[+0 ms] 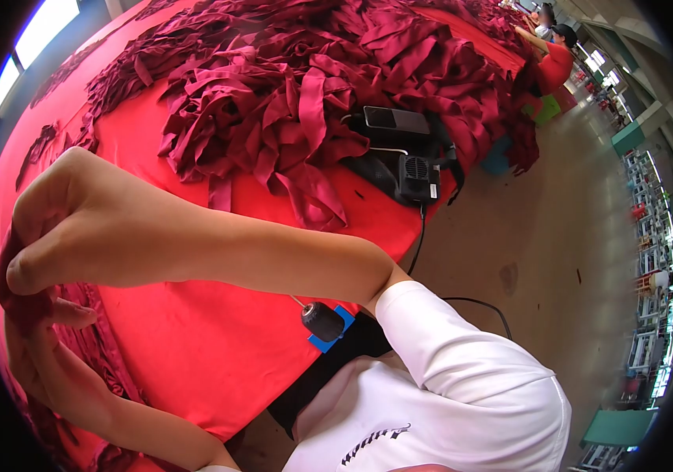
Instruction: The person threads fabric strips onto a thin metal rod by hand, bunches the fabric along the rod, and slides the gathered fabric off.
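Observation:
My right hand (57, 224) reaches across to the far left, its fingers curled and thumb pressed down on a maroon fabric strip (28, 308). Just below it, my left hand (33, 350) has its thumb out along the same cloth, with the fingers partly lost in the dark rim of the view. The cloth bunches between the two hands. More maroon strips (104, 346) lie along the table beside my left forearm. A big tangled heap of maroon strips (273, 102) covers the far part of the red-covered table (195, 330).
A black chuck-like tool (322, 321) with a thin rod sits on a blue piece at the near table edge. Black electronic devices (415, 177) with cables rest at the right corner. Another person in red (555, 67) is at the far end. Workstations (643, 315) line the right.

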The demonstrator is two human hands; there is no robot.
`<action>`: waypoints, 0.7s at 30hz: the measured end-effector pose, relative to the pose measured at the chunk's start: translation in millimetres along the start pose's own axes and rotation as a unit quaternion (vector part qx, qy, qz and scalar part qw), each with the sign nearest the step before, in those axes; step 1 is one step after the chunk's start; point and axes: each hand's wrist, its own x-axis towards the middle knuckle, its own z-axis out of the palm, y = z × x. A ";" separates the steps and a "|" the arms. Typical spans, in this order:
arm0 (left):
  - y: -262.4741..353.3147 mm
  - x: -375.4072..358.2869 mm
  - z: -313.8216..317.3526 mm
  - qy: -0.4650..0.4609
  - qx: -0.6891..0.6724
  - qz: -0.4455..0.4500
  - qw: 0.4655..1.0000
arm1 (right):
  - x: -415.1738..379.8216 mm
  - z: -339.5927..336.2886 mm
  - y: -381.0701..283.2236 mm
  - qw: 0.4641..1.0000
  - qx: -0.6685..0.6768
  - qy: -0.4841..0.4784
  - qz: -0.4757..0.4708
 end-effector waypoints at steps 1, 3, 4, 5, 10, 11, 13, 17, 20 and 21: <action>-2.3 0.6 -5.3 -0.002 -0.004 0.001 1.000 | 0.3 -0.1 -1.2 1.000 0.008 0.003 0.001; -19.8 1.8 -27.8 0.007 0.071 -0.003 0.997 | -2.8 1.3 -10.2 1.000 0.010 0.002 0.010; -30.5 4.7 -30.9 0.007 0.096 0.000 0.995 | 0.5 0.0 0.0 1.000 0.015 0.001 0.004; -35.7 8.1 -26.0 0.004 0.121 0.002 0.993 | 3.2 0.4 7.1 1.000 0.010 0.011 -0.009; -24.4 7.9 -8.6 0.029 0.167 -0.021 0.985 | 1.8 -2.4 5.4 0.998 -0.041 0.040 0.016; -24.1 7.3 -9.4 0.021 0.192 -0.011 0.981 | 2.7 -2.5 7.7 0.999 -0.032 0.037 0.008; -39.1 13.0 -21.7 -0.009 0.195 0.028 0.980 | 0.7 -2.5 1.3 0.999 -0.023 0.036 0.000; -50.1 18.1 -25.4 -0.016 0.121 0.043 0.992 | -1.5 -1.2 -2.0 1.000 0.011 0.015 0.008; -51.2 18.4 -22.9 0.004 0.045 0.028 0.999 | -0.9 0.5 -3.4 1.000 0.001 0.024 -0.016; -52.3 18.5 -23.4 0.008 0.026 0.028 0.999 | -1.8 0.9 -4.9 0.999 0.000 0.026 -0.022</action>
